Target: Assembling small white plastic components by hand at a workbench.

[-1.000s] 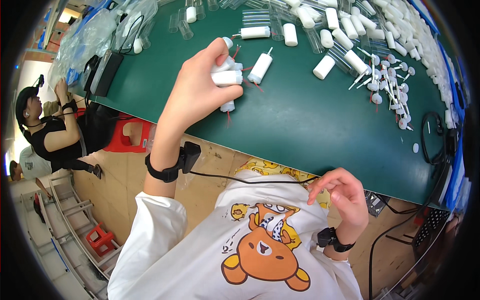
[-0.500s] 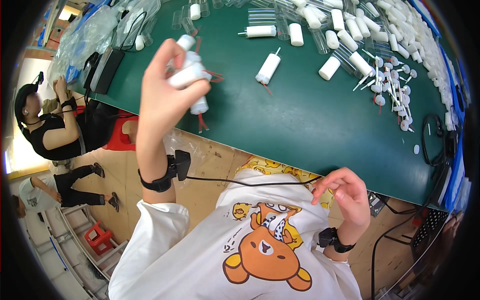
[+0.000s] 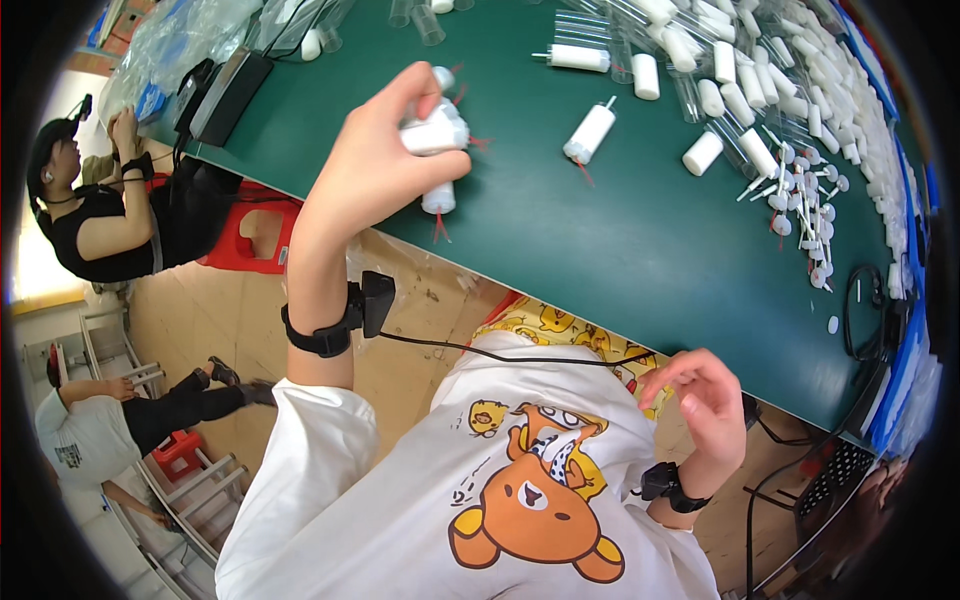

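Note:
My left hand [image 3: 385,150] is over the green table near its front edge, thumb and fingers closed round a white cylinder [image 3: 428,136] with red wires at its right end. Close against it lie more such cylinders, partly hidden by the hand; one wired cylinder [image 3: 438,198] shows below the thumb. To the right, a single white cylinder [image 3: 590,132] with a thin white stem and red wires lies apart on the table. My right hand [image 3: 703,405] hangs before my shirt by the table edge, fingers loosely bent and apart, holding nothing visible.
White cylinders [image 3: 703,152] and clear tubes [image 3: 580,27] crowd the far right. Stemmed white discs [image 3: 800,205] are heaped nearer. A black box [image 3: 230,97] and clear plastic bags [image 3: 185,60] sit at far left. A cable [image 3: 500,358] crosses my front. Two people are at left.
The whole view has shifted, carrying the table's things rightward in the picture. My left hand keeps to the same cylinders and its blur has lessened. A person at lower left has changed posture.

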{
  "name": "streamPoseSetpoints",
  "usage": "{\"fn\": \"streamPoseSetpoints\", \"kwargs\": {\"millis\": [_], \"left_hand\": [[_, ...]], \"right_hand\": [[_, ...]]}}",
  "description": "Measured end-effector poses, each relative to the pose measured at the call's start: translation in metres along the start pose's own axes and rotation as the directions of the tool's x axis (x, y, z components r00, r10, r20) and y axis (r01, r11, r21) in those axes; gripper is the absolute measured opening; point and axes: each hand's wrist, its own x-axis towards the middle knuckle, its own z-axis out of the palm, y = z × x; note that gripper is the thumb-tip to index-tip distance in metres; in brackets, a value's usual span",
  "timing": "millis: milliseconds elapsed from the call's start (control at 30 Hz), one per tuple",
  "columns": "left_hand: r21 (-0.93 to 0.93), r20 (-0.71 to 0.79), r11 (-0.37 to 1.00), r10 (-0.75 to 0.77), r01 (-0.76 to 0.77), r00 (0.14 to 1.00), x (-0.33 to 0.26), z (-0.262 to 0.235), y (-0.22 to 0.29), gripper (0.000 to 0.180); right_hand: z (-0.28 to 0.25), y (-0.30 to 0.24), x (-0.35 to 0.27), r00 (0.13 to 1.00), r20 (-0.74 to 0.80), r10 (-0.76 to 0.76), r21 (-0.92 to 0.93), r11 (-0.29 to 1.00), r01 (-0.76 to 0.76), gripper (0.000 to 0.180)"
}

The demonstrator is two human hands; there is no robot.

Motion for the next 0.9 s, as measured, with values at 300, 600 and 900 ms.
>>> {"fn": "streamPoseSetpoints", "kwargs": {"millis": [300, 600, 900], "left_hand": [[-0.284, -0.001, 0.958, -0.031, 0.029, 1.000, -0.011, -0.001, -0.021, 0.029], [-0.788, -0.333, 0.589, -0.167, -0.176, 0.928, -0.126, -0.052, -0.041, 0.035], [-0.960, 0.228, 0.023, -0.513, 0.279, 0.827, -0.193, 0.001, -0.137, 0.027]], "right_hand": [[0.079, 0.054, 0.097, 0.883, 0.386, 0.268, -0.746, 0.653, 0.128, 0.021], [0.082, 0.210, 0.210, 0.926, 0.298, 0.232, -0.954, 0.113, 0.278, 0.022], [0.112, 0.190, 0.168, 0.692, 0.406, 0.597, -0.913, 0.295, 0.281, 0.048]]}}
